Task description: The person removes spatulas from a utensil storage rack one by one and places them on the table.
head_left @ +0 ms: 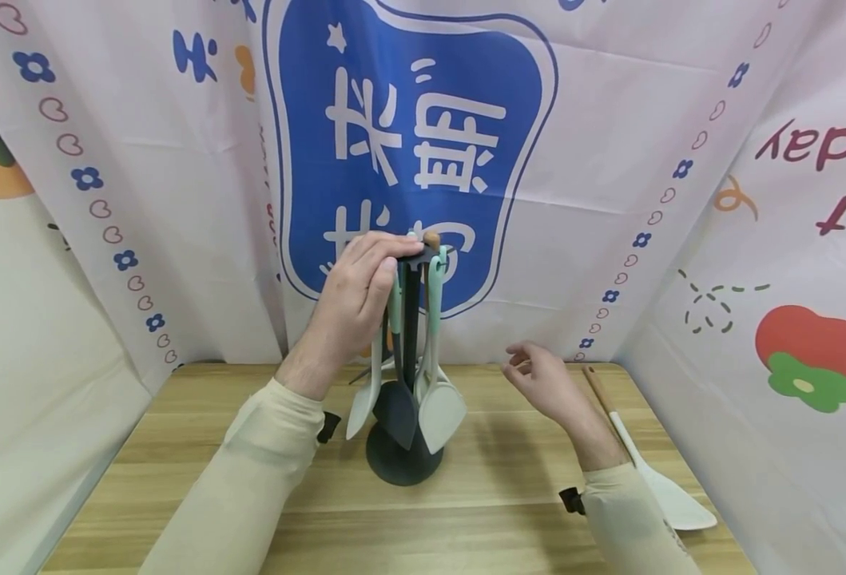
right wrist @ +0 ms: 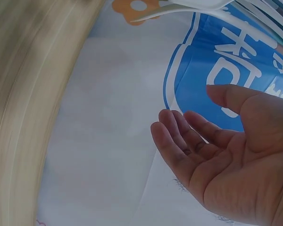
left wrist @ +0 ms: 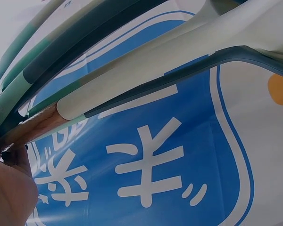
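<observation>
A dark utensil stand (head_left: 403,467) with a round base stands upright on the wooden table, several kitchen utensils hanging around its pole. A white turner (head_left: 442,411) and a dark turner (head_left: 396,411) with mint handles face the front. My left hand (head_left: 358,275) holds the top of the stand, fingers laid over it and thumb lower at the near side. In the left wrist view a wooden-ended handle (left wrist: 35,125) runs up beside that hand. To the right, my right hand (head_left: 541,379) hovers with nothing in it, palm up and fingers loosely bent in the right wrist view.
A white turner with a wooden handle (head_left: 674,499) lies along the table's right side, partly behind my right forearm. The table (head_left: 365,527) meets a printed cloth backdrop (head_left: 595,144) at the back, and cloth walls close both sides.
</observation>
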`<state>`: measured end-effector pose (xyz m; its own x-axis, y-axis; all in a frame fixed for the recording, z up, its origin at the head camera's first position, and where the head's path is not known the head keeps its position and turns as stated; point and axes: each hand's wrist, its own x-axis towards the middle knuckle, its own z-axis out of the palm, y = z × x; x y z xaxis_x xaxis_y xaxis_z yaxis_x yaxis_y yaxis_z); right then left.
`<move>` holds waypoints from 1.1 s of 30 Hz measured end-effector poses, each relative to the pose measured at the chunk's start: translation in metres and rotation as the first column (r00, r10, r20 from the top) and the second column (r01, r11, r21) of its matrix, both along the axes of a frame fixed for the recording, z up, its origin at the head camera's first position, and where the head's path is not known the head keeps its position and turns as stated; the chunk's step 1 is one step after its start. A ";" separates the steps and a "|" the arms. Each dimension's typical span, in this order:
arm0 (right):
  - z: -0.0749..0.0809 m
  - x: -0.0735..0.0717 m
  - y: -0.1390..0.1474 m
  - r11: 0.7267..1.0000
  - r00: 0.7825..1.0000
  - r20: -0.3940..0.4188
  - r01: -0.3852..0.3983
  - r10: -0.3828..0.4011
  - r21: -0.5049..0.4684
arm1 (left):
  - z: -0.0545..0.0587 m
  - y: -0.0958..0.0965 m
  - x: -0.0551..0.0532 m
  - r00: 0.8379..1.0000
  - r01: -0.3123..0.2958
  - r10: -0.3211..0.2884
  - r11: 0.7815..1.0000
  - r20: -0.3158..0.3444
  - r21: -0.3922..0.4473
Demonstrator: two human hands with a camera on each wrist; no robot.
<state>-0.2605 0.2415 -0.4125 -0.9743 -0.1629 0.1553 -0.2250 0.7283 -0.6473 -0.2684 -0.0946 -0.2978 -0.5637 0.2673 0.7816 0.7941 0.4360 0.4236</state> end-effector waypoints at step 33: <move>0.013 -0.001 -0.068 0.976 0.997 -0.050 -0.068 0.059 -0.208 | 0.000 0.000 -0.001 1.000 -0.009 0.009 1.000 -0.002 -0.005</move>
